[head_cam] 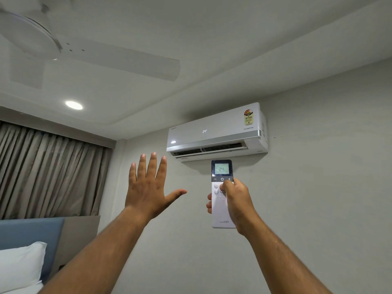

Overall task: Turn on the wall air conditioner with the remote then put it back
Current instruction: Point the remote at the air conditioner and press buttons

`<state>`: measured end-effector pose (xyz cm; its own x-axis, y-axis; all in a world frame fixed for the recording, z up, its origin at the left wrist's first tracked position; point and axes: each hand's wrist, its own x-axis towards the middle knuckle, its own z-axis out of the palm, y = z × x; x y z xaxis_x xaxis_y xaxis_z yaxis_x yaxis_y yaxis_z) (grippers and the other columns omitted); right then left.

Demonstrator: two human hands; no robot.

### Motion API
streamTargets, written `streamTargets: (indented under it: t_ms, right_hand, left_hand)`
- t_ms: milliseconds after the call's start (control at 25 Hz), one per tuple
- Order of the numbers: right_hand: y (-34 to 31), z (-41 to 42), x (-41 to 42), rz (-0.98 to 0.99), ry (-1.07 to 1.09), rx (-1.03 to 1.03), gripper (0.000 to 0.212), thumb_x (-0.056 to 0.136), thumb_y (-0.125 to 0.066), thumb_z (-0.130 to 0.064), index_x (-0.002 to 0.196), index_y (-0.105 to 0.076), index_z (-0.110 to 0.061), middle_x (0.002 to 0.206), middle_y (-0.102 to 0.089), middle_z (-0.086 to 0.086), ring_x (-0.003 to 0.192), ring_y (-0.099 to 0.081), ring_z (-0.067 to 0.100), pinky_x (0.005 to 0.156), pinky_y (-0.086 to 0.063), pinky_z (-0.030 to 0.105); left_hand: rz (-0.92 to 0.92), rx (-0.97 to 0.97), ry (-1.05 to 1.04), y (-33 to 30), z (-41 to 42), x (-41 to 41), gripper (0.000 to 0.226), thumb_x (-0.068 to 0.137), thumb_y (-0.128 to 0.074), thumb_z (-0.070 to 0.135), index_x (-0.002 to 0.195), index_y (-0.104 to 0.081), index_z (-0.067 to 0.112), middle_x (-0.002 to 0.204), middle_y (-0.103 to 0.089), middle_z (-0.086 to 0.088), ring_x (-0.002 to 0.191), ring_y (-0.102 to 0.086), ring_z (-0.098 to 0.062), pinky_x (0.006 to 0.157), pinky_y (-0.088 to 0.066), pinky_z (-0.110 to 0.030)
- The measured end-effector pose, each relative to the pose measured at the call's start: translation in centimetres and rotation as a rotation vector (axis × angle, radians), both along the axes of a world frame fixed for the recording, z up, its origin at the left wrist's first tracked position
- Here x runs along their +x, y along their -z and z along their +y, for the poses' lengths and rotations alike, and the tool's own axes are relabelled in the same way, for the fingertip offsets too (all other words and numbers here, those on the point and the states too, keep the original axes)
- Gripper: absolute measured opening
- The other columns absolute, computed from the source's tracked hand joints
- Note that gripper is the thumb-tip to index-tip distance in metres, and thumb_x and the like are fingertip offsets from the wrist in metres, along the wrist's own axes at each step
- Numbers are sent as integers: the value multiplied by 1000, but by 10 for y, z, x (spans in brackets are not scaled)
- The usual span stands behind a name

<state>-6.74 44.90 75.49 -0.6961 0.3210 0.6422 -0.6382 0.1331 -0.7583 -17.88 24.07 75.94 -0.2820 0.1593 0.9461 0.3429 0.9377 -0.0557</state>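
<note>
The white wall air conditioner (216, 129) hangs high on the grey wall, its front lit with "24" and its lower flap open. Just below it, my right hand (237, 202) grips a white remote (220, 213) upright, aimed at the unit. The remote's screen reads 24. My thumb rests on the buttons below the power key. My left hand (148, 187) is raised to the left of the remote, palm toward the unit, fingers spread, holding nothing.
A white ceiling fan (63, 45) spreads across the upper left, with a lit round downlight (74, 105) below it. Grey curtains (51, 170) cover the left wall. A blue headboard (27, 236) and a white pillow (19, 266) sit at the lower left.
</note>
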Motion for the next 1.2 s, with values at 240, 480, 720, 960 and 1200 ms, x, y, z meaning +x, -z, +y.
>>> streamTargets:
  t_ms: [240,480,720,960,1200]
  right_hand:
    - [3,-2,-5,-16,4,2,11,98,-47,-16,99,-57,-11,78,-70,22,51,-69,25,49,-58,33]
    - [2,-6,-8,-12,-4,-3,12,98,-47,-15,101,-58,-11,77,-70,22,51,-69,26,50,-57,33]
    - [-3,-8,-10,-6,-7,-1,11,96,-47,-15,98,-57,-10,75,-70,21,50,-69,26,49,-57,33]
    - [-2,-9,-15,-10,-1,4,11,96,-48,-16,99,-57,-11,77,-70,22,52,-69,28,51,-57,34]
    - [-3,-11,-16,-4,-14,-3,13,95,-47,-15,99,-58,-9,76,-70,22,52,-68,30,51,-58,35]
  left_hand:
    - [2,-3,-6,-1,-3,-2,109,69,-2,92,150,12,20,164,-1,-15,150,6,-38,121,-5,-58]
    - [7,-6,-19,-1,-9,-5,111,71,-4,93,153,5,19,164,-3,-15,150,4,-38,120,-7,-59]
    - [36,3,-24,-9,-15,-7,111,72,-7,92,154,0,17,164,-6,-16,150,1,-39,119,-6,-58]
    - [33,-6,-31,-6,-16,-8,111,72,-7,92,153,3,17,164,-5,-16,150,1,-39,119,-6,-58]
    - [14,-13,-43,-4,-17,-9,112,70,-2,92,153,8,18,164,1,-15,150,6,-38,120,-3,-57]
